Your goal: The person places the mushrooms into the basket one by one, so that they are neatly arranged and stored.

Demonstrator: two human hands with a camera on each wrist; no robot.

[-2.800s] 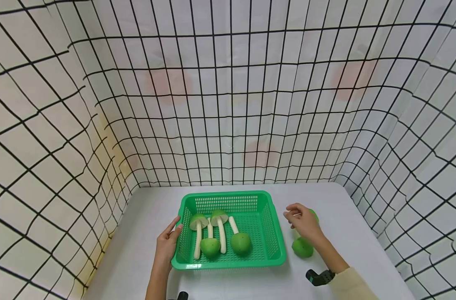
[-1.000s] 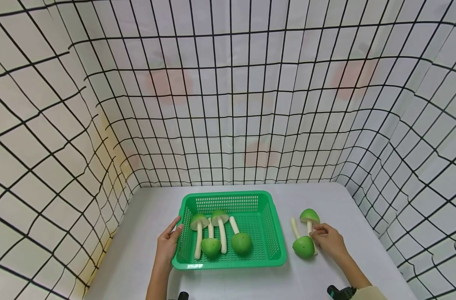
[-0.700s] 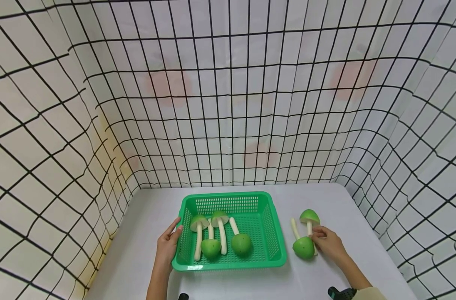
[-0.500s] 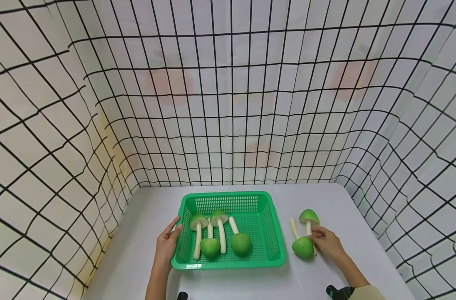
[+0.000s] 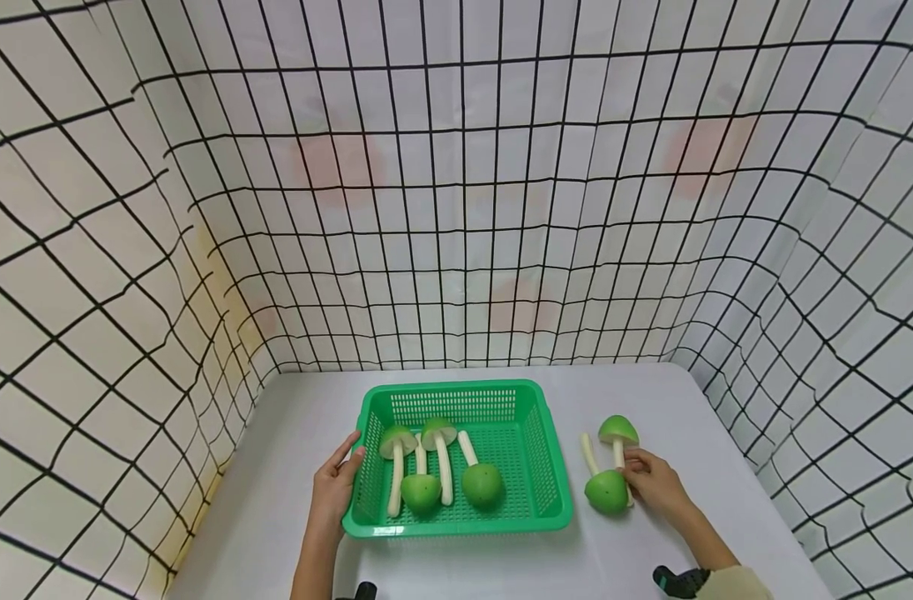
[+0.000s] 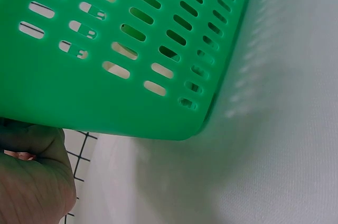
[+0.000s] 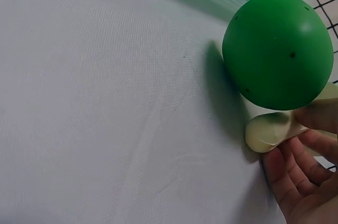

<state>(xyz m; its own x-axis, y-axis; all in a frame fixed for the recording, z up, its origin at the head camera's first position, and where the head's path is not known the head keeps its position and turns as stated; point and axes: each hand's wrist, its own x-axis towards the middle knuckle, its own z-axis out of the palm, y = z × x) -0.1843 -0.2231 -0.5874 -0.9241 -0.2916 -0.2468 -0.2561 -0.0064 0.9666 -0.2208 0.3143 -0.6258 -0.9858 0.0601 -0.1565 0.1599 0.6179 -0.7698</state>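
My left hand holds the left rim of a green plastic basket, its thumb at the rim. In the left wrist view, part of that hand shows below the basket's slotted wall. Several green-capped toy mushrooms with pale stems lie inside. To the right of the basket, two more lie on the table. My right hand pinches the stem of the farther mushroom. The nearer mushroom lies close by, its cap partly covering that stem. The right wrist view shows the pinched stem's end under the fingers.
A white cloth-covered table lies under everything. Black netting over white sheeting stands along the back and both sides. Dark wrist devices show at the lower edge.
Since the oldest frame, my right hand has moved right and nearer, from above the two loose mushrooms to the farther one's stem. Over the last second little differs. The left hand stays at the basket.
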